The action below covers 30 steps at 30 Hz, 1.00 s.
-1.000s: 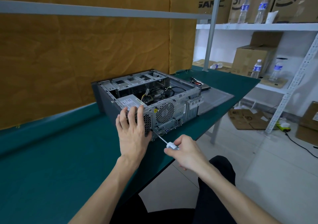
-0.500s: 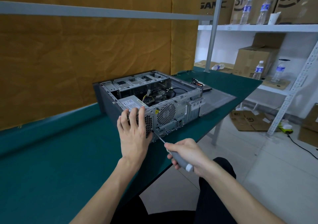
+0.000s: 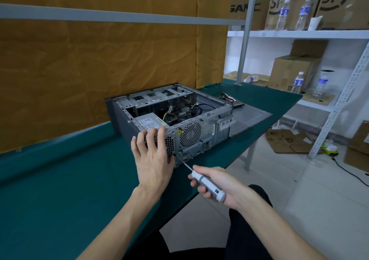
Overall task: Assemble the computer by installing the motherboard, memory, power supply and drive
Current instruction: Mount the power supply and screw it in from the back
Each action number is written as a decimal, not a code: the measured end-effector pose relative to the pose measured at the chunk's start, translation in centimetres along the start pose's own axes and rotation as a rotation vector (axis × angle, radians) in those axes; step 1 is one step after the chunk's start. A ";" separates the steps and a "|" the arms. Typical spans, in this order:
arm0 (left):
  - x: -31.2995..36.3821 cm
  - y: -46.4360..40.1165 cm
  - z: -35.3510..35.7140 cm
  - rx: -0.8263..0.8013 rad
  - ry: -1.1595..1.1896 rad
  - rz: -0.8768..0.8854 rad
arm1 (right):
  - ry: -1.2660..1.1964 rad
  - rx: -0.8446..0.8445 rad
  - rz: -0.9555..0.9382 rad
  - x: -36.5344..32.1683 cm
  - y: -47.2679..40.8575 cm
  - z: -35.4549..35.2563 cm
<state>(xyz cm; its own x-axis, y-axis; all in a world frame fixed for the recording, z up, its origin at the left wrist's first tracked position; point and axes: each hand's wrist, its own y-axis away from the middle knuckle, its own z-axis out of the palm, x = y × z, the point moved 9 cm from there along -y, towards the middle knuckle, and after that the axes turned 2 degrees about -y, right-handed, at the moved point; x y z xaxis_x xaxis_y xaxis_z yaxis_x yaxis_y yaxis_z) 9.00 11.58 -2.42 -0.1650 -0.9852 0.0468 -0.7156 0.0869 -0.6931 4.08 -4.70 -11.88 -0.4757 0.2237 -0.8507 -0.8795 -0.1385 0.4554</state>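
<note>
The case lies on its side near the front edge of the green tabletop, top open, grey metal frame showing. Inside, the power supply sits in the near-left corner, label up, with black and yellow cables bundled behind it. The rear panel faces the person: a round fan grille, a honeycomb vent, ports below. The left hand lies flat against that rear panel, fingers straight, tips reaching the top edge. The right hand grips a screwdriver, its tip meeting the panel's lower part, beside the vent.
</note>
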 end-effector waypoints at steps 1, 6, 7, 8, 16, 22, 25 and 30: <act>-0.1 -0.1 -0.5 0.008 0.000 0.002 | 0.029 -0.031 -0.018 0.0 0.3 -0.4; 0.1 -3.9 -2.5 -0.003 0.052 -0.056 | 0.088 0.104 -0.269 -4.8 0.8 -7.5; 0.3 -5.2 -2.0 -0.080 0.063 -0.092 | 0.040 0.207 -0.326 -6.6 0.5 -9.9; 0.5 -6.6 -1.1 -0.173 0.076 -0.122 | 0.009 0.315 -0.375 -8.3 -0.2 -12.3; 0.1 -16.0 9.3 -0.632 0.105 -0.183 | 0.405 0.756 -0.365 -18.6 -12.6 -24.9; -2.1 -19.6 12.7 -0.579 -0.032 -0.087 | 0.921 0.675 -0.316 -22.9 -20.4 -23.4; -1.7 -20.3 14.4 -0.634 -0.048 -0.063 | 1.021 0.605 -0.301 -23.6 -22.4 -22.7; 2.0 -21.8 16.3 -0.587 -0.081 0.044 | 1.147 0.529 -0.263 -24.1 -25.0 -23.2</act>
<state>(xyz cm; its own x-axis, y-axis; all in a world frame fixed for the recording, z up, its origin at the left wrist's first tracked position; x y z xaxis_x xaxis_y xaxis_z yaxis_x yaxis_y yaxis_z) 35.37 5.31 1.06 -0.1672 -0.9850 -0.0436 -0.9687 0.1723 -0.1788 37.87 -29.01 -8.83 -0.2343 -0.8027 -0.5484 -0.9689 0.2387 0.0645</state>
